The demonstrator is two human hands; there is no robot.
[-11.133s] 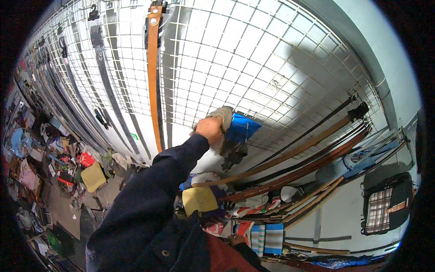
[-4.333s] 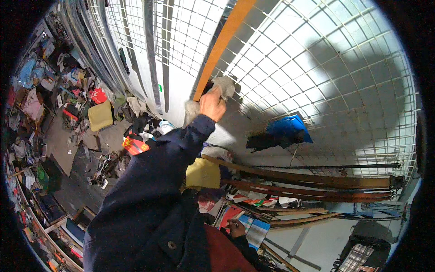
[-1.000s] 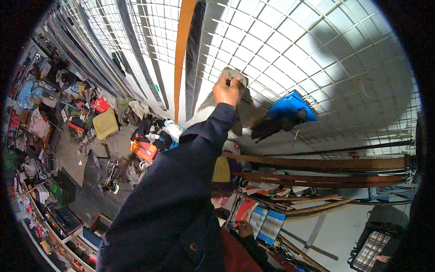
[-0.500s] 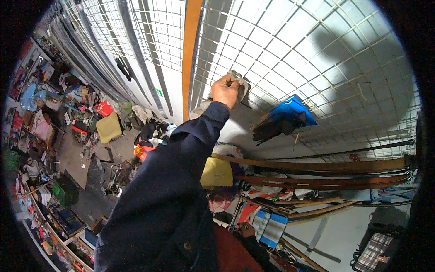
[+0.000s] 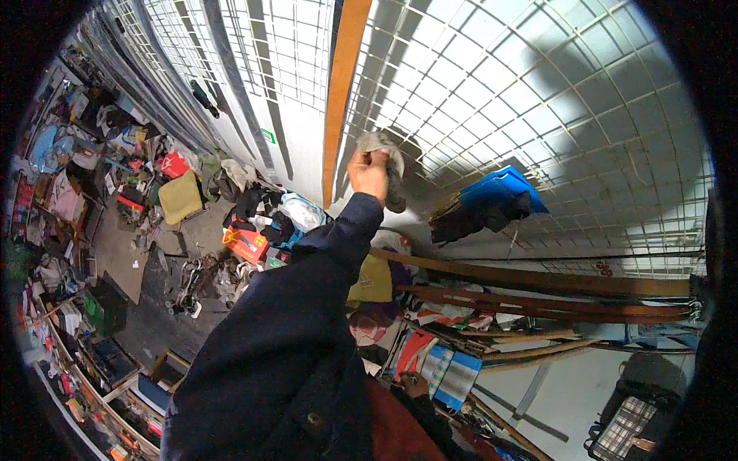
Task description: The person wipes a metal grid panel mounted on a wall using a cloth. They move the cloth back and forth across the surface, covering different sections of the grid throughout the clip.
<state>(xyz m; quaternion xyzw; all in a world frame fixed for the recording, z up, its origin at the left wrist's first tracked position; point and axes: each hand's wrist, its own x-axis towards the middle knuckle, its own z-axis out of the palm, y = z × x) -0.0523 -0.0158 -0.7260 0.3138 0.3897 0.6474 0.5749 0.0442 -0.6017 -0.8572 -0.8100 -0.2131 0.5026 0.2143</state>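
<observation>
My left hand (image 5: 369,175), in a dark blue sleeve, is raised against the white wire grid (image 5: 461,84). Its fingers are closed on a soft, grubby grey cloth (image 5: 393,157), whose darker end hangs below the knuckles. Whether the cloth still touches the wires, I cannot tell. To the right of it a blue folder-like piece (image 5: 507,187) sticks out from the grid, with a black crumpled item (image 5: 480,220) against its underside. Low in the view, my right hand (image 5: 414,383) has curled fingers beside a blue, white and grey striped bag (image 5: 453,375); what they hold is unclear.
An orange-brown upright strip (image 5: 343,100) edges the grid on the left. Long brown straps or bands (image 5: 553,283) run across at the right. Heaped goods, a yellow cushion-like piece (image 5: 181,197) and a red bag (image 5: 247,244) cover the floor. A plaid-fronted black bag (image 5: 626,426) lies lower right.
My left hand has shifted slightly left and down against the grid. More of the grey cloth shows now, with its dark end hanging lower. The whole view has tilted a little.
</observation>
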